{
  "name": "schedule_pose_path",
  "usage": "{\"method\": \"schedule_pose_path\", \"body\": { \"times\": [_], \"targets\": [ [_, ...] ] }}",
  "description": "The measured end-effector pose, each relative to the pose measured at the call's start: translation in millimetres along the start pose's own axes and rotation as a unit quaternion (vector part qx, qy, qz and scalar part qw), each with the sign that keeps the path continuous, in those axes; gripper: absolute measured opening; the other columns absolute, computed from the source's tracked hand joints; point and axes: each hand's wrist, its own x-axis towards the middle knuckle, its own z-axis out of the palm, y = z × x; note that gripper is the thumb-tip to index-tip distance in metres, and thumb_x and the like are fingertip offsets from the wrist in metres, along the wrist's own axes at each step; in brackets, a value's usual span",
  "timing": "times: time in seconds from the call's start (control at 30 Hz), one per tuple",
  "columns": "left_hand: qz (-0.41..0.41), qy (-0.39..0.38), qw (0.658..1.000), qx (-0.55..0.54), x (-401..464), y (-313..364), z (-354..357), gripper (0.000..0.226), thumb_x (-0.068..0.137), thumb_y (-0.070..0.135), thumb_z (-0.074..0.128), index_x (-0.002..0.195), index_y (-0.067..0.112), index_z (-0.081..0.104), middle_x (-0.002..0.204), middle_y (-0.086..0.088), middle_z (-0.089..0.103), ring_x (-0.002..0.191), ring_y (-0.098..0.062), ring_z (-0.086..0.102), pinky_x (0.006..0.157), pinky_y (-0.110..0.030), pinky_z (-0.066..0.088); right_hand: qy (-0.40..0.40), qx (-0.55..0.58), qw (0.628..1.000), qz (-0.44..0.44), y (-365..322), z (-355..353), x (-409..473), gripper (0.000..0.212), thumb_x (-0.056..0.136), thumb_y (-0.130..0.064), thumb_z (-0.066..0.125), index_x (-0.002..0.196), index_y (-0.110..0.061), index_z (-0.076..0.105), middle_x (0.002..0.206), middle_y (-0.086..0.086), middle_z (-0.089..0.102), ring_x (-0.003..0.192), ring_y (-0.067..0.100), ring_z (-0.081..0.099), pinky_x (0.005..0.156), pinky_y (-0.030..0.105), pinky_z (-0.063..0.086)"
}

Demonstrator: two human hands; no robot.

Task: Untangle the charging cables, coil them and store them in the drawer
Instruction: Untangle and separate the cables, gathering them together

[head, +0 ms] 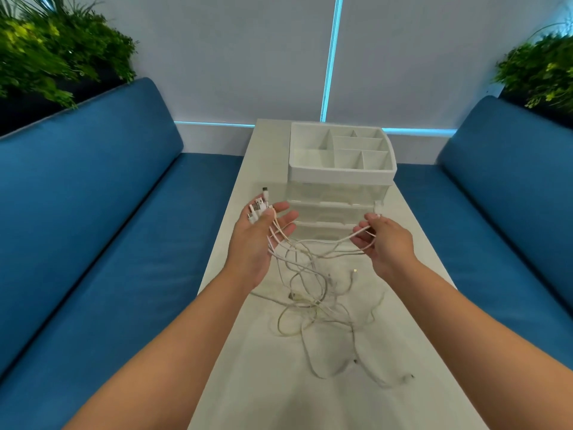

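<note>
My left hand (257, 240), palm up, thumb pinning several plug ends of the tangled white charging cables (310, 293). Tangle hangs onto the white counter (310, 398). My right hand (381, 240) pinches one strand. Clear plastic drawer unit (338, 200) behind.

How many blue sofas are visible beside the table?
2. One blue sofa is along the left side of the white table; the other blue sofa is along its right side. Both are partly cut off by the frame.
</note>
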Motion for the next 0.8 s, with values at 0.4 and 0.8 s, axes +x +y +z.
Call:
{"method": "schedule_pose_path", "body": {
  "times": [0.4, 0.8],
  "targets": [
    [0.034, 0.045, 0.998, -0.04, 1, 19, -6, 0.025, 0.103, 0.0, 0.042, 0.127, 0.004, 0.051, 0.096, -0.013, 0.068, 0.075, -0.021, 0.072, 0.075, -0.038, 0.061, 0.137, -0.084, 0.985, 0.061, 7, -48, 31, 0.024, 0.099, -0.009, 0.04, 0.099, -0.013, 0.063, 0.073, 0.0, 0.048, 0.051, 0.012, 0.032, 0.046, 0.022, 0.028],
    [0.064, 0.095, 0.993, -0.026, 16, 50, -5, 0.022, 0.101, -0.003, 0.043, 0.116, 0.011, 0.051, 0.085, -0.005, 0.06, 0.052, -0.007, 0.047, 0.052, -0.022, 0.047, 0.07, -0.407, 0.91, -0.042, 22, -83, 46, 0.031, 0.101, -0.019, 0.04, 0.102, -0.005, 0.067, 0.082, 0.007, 0.058, 0.072, 0.024, 0.051, 0.058, 0.032, 0.037]
  ]
}}
